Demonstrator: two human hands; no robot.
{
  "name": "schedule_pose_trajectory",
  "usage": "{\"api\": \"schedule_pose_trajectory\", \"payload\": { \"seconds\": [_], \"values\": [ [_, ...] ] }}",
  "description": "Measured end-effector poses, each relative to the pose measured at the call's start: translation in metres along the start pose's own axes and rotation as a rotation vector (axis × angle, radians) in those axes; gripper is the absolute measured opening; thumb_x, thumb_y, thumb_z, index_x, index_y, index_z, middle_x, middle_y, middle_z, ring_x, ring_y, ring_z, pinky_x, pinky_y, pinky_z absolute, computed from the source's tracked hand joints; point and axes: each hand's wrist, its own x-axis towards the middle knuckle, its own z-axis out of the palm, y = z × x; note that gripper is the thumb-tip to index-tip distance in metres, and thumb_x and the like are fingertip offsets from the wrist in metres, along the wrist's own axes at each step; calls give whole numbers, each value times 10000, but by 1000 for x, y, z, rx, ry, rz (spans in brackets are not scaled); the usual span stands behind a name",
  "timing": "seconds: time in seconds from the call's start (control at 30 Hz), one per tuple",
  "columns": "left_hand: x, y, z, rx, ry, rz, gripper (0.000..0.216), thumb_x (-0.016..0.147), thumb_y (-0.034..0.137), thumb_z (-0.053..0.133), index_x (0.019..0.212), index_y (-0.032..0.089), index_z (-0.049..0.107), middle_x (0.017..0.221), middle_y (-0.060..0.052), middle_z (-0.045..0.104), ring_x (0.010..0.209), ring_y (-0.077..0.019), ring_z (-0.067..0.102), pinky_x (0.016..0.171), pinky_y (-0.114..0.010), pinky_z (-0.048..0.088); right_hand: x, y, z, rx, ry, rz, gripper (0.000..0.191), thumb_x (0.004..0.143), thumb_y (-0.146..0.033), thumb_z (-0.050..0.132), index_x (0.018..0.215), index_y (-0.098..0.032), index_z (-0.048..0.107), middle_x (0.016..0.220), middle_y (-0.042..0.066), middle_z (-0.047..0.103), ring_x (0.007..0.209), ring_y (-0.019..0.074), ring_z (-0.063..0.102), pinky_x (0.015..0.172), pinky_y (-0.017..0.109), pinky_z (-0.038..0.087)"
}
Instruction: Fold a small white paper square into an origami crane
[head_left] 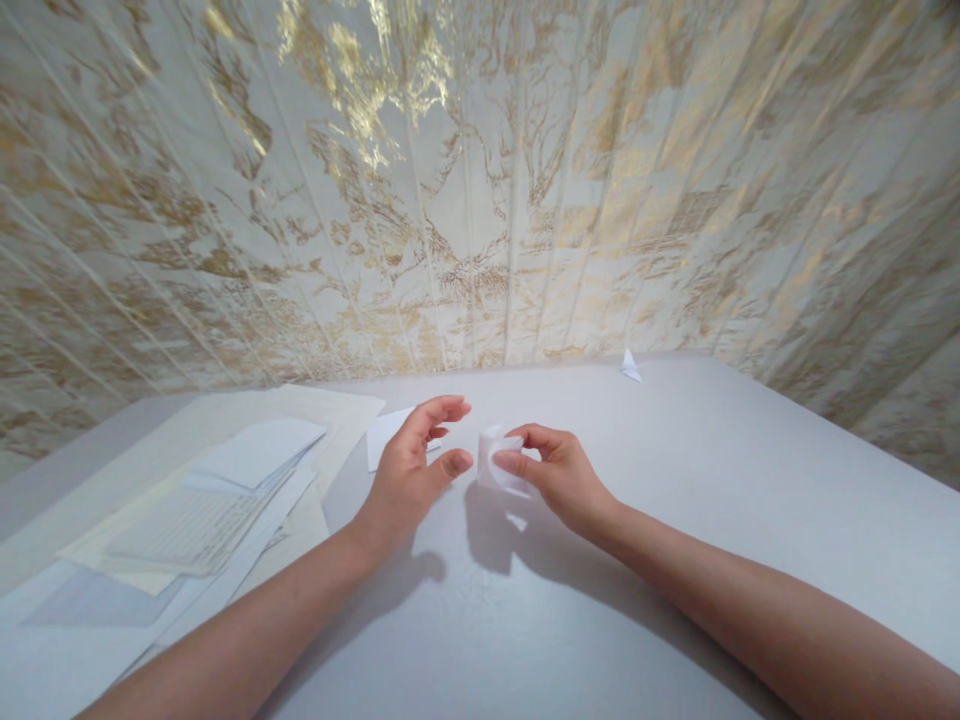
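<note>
A small piece of white paper [489, 455], somewhat blurred, is pinched between the thumb and fingers of my right hand [559, 468]. It hangs a little above the white table, and its shadow falls just below it. My left hand [420, 460] is to the left of the paper, thumb and fingers apart, holding nothing and not touching it. Behind my left hand a flat white sheet [381, 436] lies on the table, partly hidden by the fingers.
On the left lies a loose stack of papers [255, 455], some with printed lines, over large cream sheets [352, 415]. A small folded white paper piece [630, 368] stands near the table's back edge. A gold-patterned curtain [480, 200] rises behind the table [712, 480].
</note>
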Motion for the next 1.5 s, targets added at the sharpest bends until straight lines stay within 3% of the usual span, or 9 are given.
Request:
{"api": "schedule_pose_trajectory", "payload": {
  "seconds": [0.1,0.17,0.33,0.57,0.77,0.9,1.1,1.3,1.5],
  "values": [
    [1,-6,5,-39,-98,-158,671,568,355,723,1177,195,491,1250,-114,508,1138,-256,459,924,-365,359,7,7,-3,433,55,163,237,567,-350,706,682,-187,578,578,-34,581,499,107,489,514,239,378],
    [-2,-4,11,26,-165,-236,573,569,311,719,1105,187,559,1160,-101,582,1065,-245,511,916,-369,365,11,13,-2,541,105,187,259,522,-318,732,664,-186,560,538,-43,557,480,97,469,498,223,369],
    [-9,5,20,206,-115,-195,208,649,278,652,838,191,647,791,-8,671,743,-162,571,742,-289,427,8,22,7,491,110,190,267,529,-339,718,637,-199,518,508,-27,523,451,117,456,469,249,370],
    [-11,6,16,319,-49,-90,129,678,241,623,794,186,636,745,20,656,687,-129,546,692,-244,417,-1,23,13,430,106,127,281,576,-391,701,639,-196,508,516,-20,527,428,113,451,439,241,363],
    [-10,1,16,347,-69,-31,226,715,217,579,933,183,632,851,-3,675,751,-140,570,735,-245,428,-3,22,7,121,107,-75,182,667,-340,632,635,-181,552,573,-19,510,514,112,450,499,244,371],
    [-11,-7,14,332,-141,15,200,740,226,555,912,183,647,889,-19,677,809,-156,582,772,-250,421,-2,18,2,-149,147,-244,124,697,-269,599,616,-176,576,611,0,535,603,135,490,597,271,405],
    [-12,-14,16,240,-215,-76,190,748,233,535,879,179,661,798,-8,677,738,-154,578,721,-241,424,-2,13,-2,-369,118,-398,86,731,-214,585,662,-184,626,611,14,573,623,143,518,607,270,412],
    [-13,-19,18,212,-227,-98,230,779,255,482,888,177,670,785,-17,680,747,-165,586,703,-247,429,-3,7,-3,-595,104,-464,84,743,-211,602,670,-200,643,623,24,610,691,167,515,677,311,390],
    [-13,-21,17,195,-224,-96,225,787,254,468,866,166,660,778,-23,674,740,-159,584,699,-244,428,-4,1,-2,-666,79,-435,80,742,-211,627,669,-195,654,631,23,618,694,164,508,689,312,368]
  ]
}}
